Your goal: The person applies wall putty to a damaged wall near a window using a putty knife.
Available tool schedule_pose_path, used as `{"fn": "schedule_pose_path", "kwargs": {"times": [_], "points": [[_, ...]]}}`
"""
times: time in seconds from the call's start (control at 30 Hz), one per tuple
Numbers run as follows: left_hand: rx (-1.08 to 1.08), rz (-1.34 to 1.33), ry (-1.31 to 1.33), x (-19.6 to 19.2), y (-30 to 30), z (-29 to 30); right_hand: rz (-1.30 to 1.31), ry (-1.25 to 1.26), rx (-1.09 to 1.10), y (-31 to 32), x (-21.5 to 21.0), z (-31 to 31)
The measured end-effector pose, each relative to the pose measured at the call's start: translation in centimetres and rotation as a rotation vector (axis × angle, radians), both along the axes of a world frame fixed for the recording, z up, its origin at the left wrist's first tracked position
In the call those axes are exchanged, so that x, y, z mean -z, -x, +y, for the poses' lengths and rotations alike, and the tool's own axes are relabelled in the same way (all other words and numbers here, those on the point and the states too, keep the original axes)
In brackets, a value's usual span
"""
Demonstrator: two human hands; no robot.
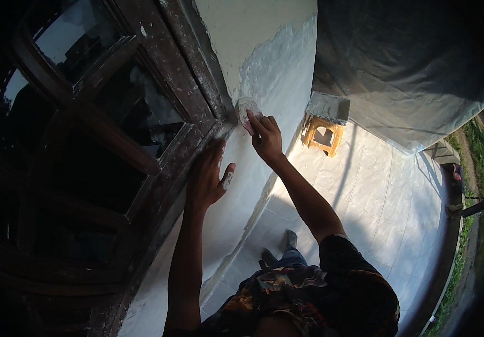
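Observation:
My right hand [266, 136] grips a flat putty scraper [248, 106], smeared grey-white with a pinkish lower edge. The scraper lies against the wall [281, 64], close beside the corner of the wooden window frame [194, 140]. Grey-white filler covers part of the wall's older cream coat in an uneven patch. Lower and to the left, my left hand [205, 180] rests on the edge of the dark frame, its fingers stretched out and its thumb apart. White smears mark that thumb and fingers; nothing shows in the hand.
A yellow plastic stool [323, 136] stands by the wall on pale floor tiles [374, 185], with a grey putty-smeared tray [328, 106] at its top. Dark sheeting [399, 67] hangs at the back right. Glass panes [135, 95] fill the window at left. Grass lies beyond the floor's right edge.

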State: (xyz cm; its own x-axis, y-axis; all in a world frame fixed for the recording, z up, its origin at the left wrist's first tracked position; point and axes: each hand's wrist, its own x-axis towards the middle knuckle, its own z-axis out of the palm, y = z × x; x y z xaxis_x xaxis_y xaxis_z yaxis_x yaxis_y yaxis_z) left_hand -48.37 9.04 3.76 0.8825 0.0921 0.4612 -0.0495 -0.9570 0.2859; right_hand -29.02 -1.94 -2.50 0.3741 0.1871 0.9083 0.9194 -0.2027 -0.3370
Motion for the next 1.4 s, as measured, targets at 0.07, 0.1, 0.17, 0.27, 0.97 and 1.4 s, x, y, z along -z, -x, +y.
{"fn": "schedule_pose_path", "kwargs": {"times": [0.07,0.1,0.17,0.27,0.97,1.4], "points": [[0.01,0.02,0.016,-0.1,-0.1,0.0,0.309,0.002,-0.128,0.2,0.3,-1.3],[0.0,0.03,0.012,-0.2,-0.2,-0.3,0.308,0.003,-0.123,-0.4,0.2,-1.5],[-0.006,0.04,0.011,-0.2,-0.4,-0.5,0.903,-0.494,-0.689,-2.2,-0.4,-1.5],[-0.015,0.025,-0.018,0.1,-0.1,0.0,1.05,-0.706,-0.867,-2.0,-4.8,-1.8],[-0.012,0.042,0.008,0.0,-0.3,-0.4,0.409,-0.294,-0.265,1.3,-4.6,-0.4],[0.046,-0.07,0.158,-0.3,0.0,0.1,0.425,-0.009,-0.334,5.7,-1.5,-1.9]]}}
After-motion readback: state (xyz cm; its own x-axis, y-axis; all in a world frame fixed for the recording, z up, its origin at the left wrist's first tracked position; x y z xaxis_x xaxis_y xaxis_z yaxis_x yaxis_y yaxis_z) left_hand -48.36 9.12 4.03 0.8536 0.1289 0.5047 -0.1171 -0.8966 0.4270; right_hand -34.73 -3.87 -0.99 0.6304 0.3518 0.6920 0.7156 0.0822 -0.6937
